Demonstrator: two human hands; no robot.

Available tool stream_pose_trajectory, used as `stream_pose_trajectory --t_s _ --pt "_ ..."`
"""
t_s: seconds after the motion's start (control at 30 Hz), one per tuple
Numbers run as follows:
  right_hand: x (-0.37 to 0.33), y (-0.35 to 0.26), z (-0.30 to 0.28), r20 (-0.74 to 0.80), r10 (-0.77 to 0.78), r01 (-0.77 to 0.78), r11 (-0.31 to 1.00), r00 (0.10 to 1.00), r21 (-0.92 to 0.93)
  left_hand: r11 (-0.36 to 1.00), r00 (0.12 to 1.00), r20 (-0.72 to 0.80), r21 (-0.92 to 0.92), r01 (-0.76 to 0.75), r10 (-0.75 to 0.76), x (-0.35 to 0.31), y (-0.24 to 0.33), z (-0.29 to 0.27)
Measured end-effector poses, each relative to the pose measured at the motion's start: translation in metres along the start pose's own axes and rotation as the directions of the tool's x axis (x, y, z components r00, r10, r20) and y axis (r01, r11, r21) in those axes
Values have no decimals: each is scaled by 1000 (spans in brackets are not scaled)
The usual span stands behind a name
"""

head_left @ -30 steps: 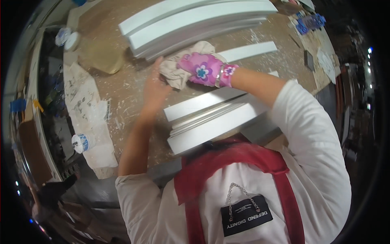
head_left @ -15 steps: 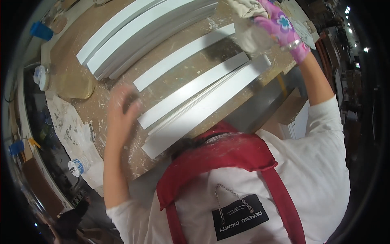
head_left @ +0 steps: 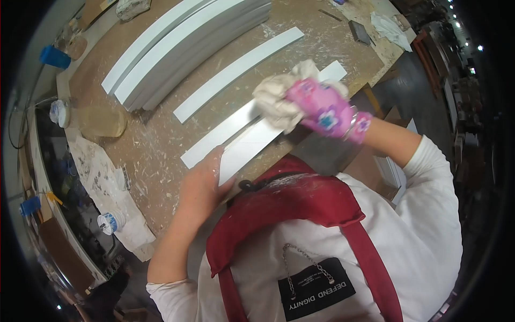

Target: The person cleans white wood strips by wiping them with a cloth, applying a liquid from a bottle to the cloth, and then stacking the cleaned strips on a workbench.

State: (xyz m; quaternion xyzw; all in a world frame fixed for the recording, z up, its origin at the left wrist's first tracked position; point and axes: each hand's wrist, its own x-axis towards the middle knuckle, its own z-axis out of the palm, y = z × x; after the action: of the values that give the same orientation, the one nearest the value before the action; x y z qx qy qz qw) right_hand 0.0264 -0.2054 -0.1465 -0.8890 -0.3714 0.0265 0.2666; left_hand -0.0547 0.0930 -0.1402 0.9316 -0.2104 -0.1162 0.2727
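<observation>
My left hand [head_left: 199,185] is bare and closed round the lower left end of the nearest white strip [head_left: 248,153], a long, flat, painted-looking board. In my right hand [head_left: 324,110], which wears a pink flowered glove, is a bunched cream rag [head_left: 278,99]. The rag lies over the upper part of that strip and partly hides the white strip beside it [head_left: 214,137]. Farther off, another white strip [head_left: 238,72] rests alone on the worktable [head_left: 150,161]. The far ends of the two nearer strips are partly covered by the rag and glove.
A stack of white strips [head_left: 188,59] stands at the far left of the table. Left of it sit a jug of yellowish liquid [head_left: 102,121], a blue cup [head_left: 54,56] and a white tub [head_left: 111,222]. A dark block [head_left: 359,32] lies at the far right.
My right hand has brought the rag from the far right down onto the nearer strips. My left hand has moved right and taken hold of the nearest strip's end.
</observation>
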Motion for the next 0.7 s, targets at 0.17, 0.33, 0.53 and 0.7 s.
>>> stream_pose_trajectory --t_s 0.17,0.33,0.53,0.7 --pt "2 -37 21 3 -149 149 988 989 -33 997 999 33 58 42 -44 -2 -2 2" --pt "-51 50 -76 -153 236 -263 947 960 -187 998 997 63 49 44 -47 -3 0 -2" --pt "-25 30 -74 -200 284 -301 952 938 -59 978 966 258 -206 35 20 26 -6 -21" --pt "-30 46 -44 -238 224 -273 941 945 -199 929 898 439 -336 156 8 85 19 -11"
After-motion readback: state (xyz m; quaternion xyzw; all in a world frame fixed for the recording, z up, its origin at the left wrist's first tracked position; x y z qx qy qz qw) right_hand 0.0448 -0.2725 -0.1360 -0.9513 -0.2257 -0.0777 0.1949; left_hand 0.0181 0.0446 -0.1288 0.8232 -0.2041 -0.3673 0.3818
